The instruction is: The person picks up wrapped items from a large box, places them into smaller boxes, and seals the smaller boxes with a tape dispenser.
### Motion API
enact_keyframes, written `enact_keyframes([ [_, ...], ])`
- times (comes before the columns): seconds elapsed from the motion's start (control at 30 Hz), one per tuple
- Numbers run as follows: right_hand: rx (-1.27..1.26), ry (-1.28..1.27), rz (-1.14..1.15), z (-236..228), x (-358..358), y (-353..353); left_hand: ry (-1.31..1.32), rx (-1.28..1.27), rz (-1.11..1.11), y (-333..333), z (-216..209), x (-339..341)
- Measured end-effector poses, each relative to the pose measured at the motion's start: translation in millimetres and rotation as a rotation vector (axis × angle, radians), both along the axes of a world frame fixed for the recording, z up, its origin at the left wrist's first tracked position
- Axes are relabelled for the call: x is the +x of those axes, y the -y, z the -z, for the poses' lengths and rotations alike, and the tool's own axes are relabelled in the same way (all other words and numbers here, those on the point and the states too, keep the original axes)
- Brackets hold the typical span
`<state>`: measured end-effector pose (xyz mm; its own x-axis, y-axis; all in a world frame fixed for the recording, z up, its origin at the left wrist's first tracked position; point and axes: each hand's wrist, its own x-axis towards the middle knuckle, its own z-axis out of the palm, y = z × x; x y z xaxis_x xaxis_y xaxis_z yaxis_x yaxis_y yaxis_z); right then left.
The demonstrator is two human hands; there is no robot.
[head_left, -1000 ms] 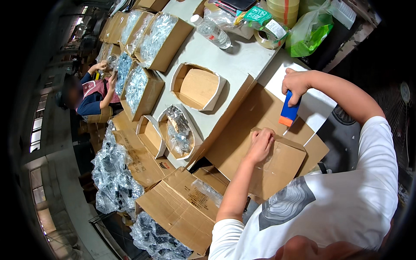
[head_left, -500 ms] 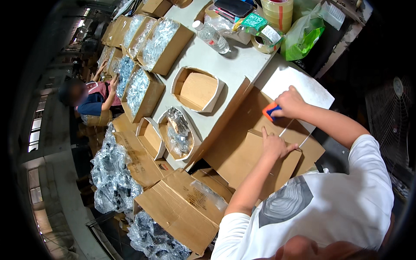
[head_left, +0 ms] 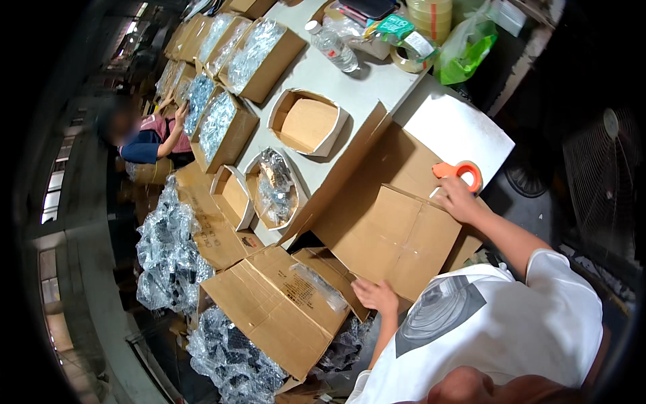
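Observation:
A flat, closed cardboard box (head_left: 407, 239) lies in front of me on a larger opened carton (head_left: 356, 202), with clear tape along its seam. My right hand (head_left: 457, 200) is at its far right edge, fingers bent around the cardboard. Just beyond those fingers lies an orange tape dispenser (head_left: 469, 175), apart from my grip as far as I can see. My left hand (head_left: 378, 296) is at the box's near left corner with its fingers stretched out; its thumb is hard to make out.
White-rimmed cardboard trays (head_left: 308, 126) stand on the grey table (head_left: 367, 91), one with a plastic-wrapped item (head_left: 276, 188). A bottle (head_left: 332, 46), tape rolls (head_left: 428, 20) and a green bag (head_left: 465, 50) are at the back. Filled cartons (head_left: 259, 57) and a person (head_left: 151, 138) are left; a fan (head_left: 602, 168) stands right.
My right hand has let go of the tape dispenser and moved to the box's edge. My left hand has slid off the box top toward its near left corner.

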<state>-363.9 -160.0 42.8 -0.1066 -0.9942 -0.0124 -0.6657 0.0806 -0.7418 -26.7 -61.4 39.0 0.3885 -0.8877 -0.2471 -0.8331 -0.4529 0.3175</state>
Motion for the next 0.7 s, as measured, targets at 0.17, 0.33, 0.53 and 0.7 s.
enact_keyframes([
  [0.17, 0.726, 0.805, -0.298, 28, 16, 36, -1.553, 0.042, -0.387, 8, 46, 15],
  [0.33, 0.667, 0.957, -0.203, -7, 35, -31, -1.945, 0.263, -0.389, 36, 22, 30],
  [0.53, 0.417, 1.300, 0.318, -40, 55, -216, -1.409, 0.545, 0.164, 8, -78, -1],
  [0.7, 0.122, 1.250, 0.743, -53, 95, -383, -1.223, 0.962, 0.510, -20, -68, -36],
])
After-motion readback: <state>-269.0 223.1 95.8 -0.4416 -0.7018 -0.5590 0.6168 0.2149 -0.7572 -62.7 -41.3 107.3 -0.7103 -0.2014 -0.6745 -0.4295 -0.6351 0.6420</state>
